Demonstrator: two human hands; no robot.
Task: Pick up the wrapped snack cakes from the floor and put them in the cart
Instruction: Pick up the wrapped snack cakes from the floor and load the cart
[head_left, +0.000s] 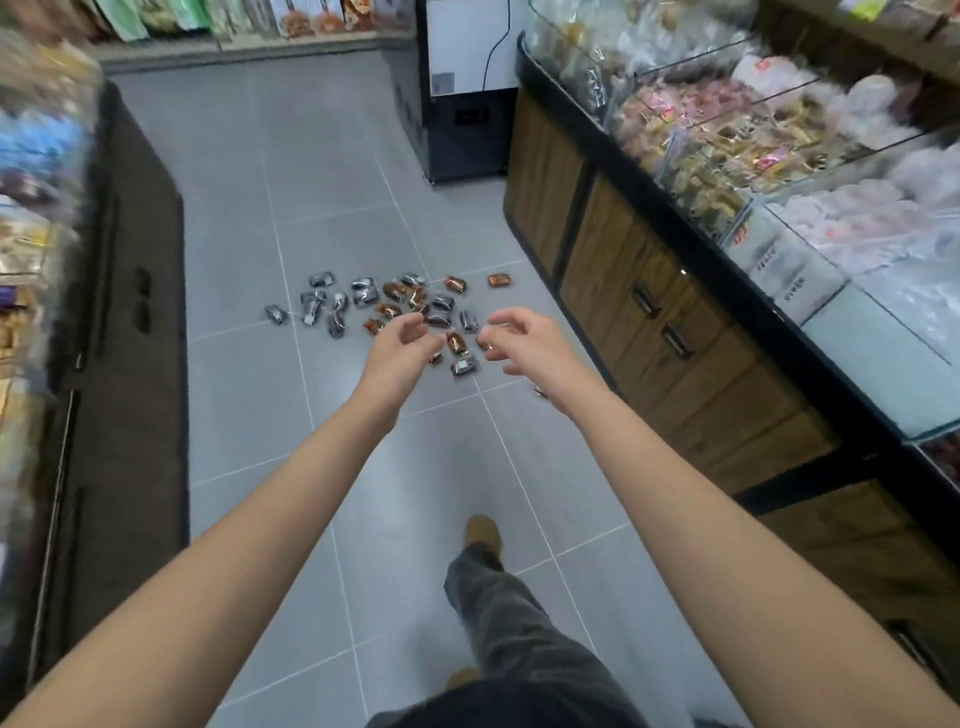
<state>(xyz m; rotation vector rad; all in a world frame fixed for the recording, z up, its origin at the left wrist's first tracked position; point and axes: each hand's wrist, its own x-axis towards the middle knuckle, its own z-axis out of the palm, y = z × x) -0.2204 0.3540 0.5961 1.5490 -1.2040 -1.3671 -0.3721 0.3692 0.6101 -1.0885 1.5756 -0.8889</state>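
Several wrapped snack cakes (384, 304), some in brown wrappers and some in dark silver ones, lie scattered on the grey tiled floor ahead of me. Both my arms are stretched out toward them. My left hand (400, 345) hangs in front of the pile with its fingers loosely curled and nothing in it. My right hand (519, 338) is beside it, fingers spread and relaxed, also holding nothing. Both hands are well above the floor. One brown cake (500, 281) lies apart at the right of the pile. No cart is in view.
A wood-panelled display counter (675, 332) with glass bins of wrapped sweets runs along the right. Dark shelving (130, 312) with packaged goods lines the left. A black-and-white cabinet (467, 93) stands at the aisle's far end. My leg and shoe (483, 535) step forward below.
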